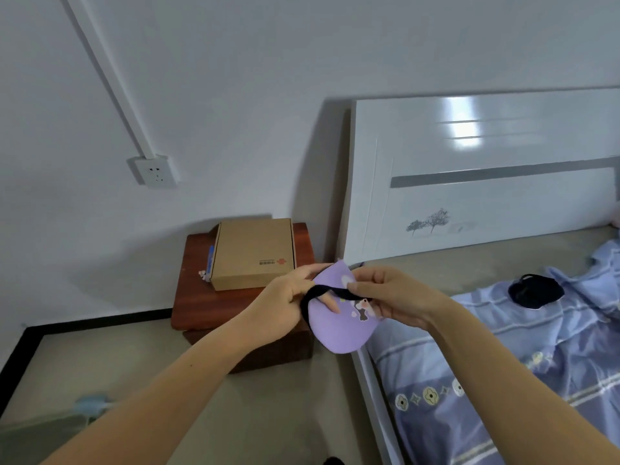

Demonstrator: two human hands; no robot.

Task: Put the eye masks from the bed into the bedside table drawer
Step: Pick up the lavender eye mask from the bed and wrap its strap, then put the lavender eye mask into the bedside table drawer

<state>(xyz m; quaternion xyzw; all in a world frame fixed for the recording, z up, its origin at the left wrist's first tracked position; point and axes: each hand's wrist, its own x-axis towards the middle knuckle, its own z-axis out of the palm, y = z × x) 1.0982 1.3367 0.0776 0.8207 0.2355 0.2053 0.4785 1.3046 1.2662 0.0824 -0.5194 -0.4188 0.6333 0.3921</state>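
A purple eye mask [335, 330] with a cartoon print and a black strap hangs in the air between the bed and the bedside table. My left hand [285, 307] grips its left side, fingers under the strap. My right hand [392, 293] pinches its upper right edge. A black eye mask [535, 291] lies on the blue bedding [503, 380] to the right. The reddish-brown bedside table [198, 297] stands left of the bed, just behind my hands. Its drawer front is hidden by my hands and the mask.
A brown cardboard box [255, 253] sits on the bedside table, with a blue pen-like item [210, 260] beside it. The white headboard [486, 179] rises behind the bed. A wall socket [155, 171] is at upper left. Beige floor [134, 364] lies in front of the table.
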